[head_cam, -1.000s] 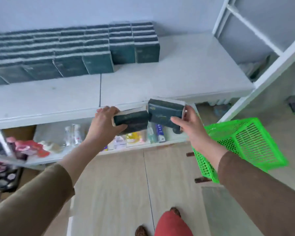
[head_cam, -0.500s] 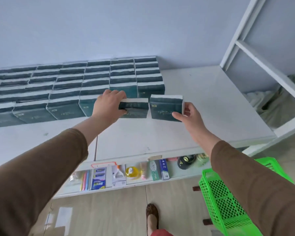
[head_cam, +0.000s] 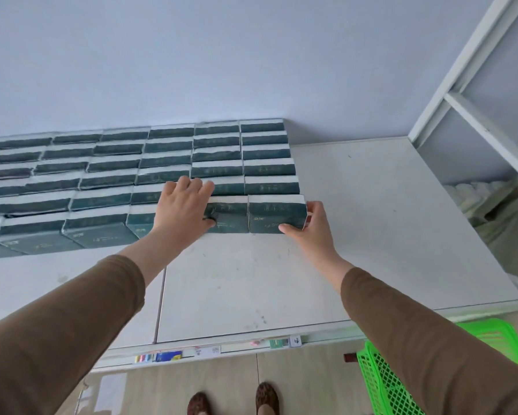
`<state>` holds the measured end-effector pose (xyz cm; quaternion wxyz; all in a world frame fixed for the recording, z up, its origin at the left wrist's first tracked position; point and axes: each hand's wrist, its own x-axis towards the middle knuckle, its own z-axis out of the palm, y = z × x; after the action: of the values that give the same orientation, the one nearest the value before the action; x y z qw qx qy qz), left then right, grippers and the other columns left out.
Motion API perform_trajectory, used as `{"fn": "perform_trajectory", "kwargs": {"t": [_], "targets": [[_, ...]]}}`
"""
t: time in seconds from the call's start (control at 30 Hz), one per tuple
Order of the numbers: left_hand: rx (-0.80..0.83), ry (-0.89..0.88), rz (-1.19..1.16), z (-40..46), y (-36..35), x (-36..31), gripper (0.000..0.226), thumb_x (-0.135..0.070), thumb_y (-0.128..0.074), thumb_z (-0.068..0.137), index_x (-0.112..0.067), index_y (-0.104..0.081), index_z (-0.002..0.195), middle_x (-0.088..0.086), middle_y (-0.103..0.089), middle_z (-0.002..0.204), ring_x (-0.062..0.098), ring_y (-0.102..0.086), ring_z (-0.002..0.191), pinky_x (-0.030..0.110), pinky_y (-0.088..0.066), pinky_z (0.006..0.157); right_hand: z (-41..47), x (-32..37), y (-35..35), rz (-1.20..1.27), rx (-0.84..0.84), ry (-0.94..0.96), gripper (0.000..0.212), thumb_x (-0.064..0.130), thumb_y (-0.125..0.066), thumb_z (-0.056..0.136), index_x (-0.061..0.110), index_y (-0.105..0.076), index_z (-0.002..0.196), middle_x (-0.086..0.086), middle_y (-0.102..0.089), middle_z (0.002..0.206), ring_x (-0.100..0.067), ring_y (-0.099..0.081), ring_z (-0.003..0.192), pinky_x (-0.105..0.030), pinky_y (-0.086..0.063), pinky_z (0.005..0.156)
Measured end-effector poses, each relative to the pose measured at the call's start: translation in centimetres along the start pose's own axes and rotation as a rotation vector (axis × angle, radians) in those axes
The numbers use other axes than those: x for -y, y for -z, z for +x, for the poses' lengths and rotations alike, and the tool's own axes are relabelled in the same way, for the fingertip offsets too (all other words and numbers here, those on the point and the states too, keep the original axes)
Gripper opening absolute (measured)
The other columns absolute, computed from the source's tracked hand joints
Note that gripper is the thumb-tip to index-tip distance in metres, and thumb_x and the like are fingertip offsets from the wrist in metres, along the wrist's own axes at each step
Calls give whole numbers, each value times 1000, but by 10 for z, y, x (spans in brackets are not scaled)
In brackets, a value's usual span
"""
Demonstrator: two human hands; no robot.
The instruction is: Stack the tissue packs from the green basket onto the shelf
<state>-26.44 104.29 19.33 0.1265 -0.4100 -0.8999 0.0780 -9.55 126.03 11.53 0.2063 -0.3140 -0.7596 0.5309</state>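
Most of the shelf [head_cam: 356,235] already carries rows of tissue packs [head_cam: 167,163] — left hand [head_cam: 182,211] and right hand [head_cam: 314,226] each grip another against that block's front edge, neither released, while the green basket [head_cam: 383,381] below hides its contents.

Both tissue packs [head_cam: 251,215] now down on shelf [head_cam: 281,280], joining front row

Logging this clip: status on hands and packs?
Left hand grips left pack; right hand grips right pack. Both at front of the rows on shelf. Nothing in the way.
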Motion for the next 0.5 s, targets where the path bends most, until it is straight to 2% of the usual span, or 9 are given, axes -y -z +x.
{"fn": "perform_trajectory", "kwargs": {"t": [0.1,0.27,0.43,0.5], "targets": [[-9,-19,-20,-3,-1,-1,54,-60,-69,76,-26,-48,112,-5,-55,101,23,-49,98,39,-38,91,2,-1,-6,-65,-65,24,58,31,-88,63,23,-46,101,-1,-57,105,-17,-62,93,-31,-53,79],[-23,30,-29,-3,-3,-7,49,-58,-70,77,-27,-50,109,-6,-55,98,23,-49,98,40,-36,92,9,1,-6,-161,-61,31,52,33,-86,65,19,-48,97,1,-57,98,-18,-59,89,-38,-52,78],[13,75,-57,-14,6,-11,58,-61,-68,75,-27,-48,117,-6,-54,106,22,-50,102,41,-33,96,-2,15,2,-251,-2,-17,59,31,-87,64,17,-50,108,2,-58,107,-19,-59,101,-39,-53,86],[11,80,-128,-26,8,-12,65,-58,-68,77,-26,-43,128,-3,-53,117,24,-51,109,45,-31,104,-8,17,9,-312,37,-60,74,33,-88,63,16,-47,122,-2,-55,119,-23,-57,112,-41,-51,94]]}}
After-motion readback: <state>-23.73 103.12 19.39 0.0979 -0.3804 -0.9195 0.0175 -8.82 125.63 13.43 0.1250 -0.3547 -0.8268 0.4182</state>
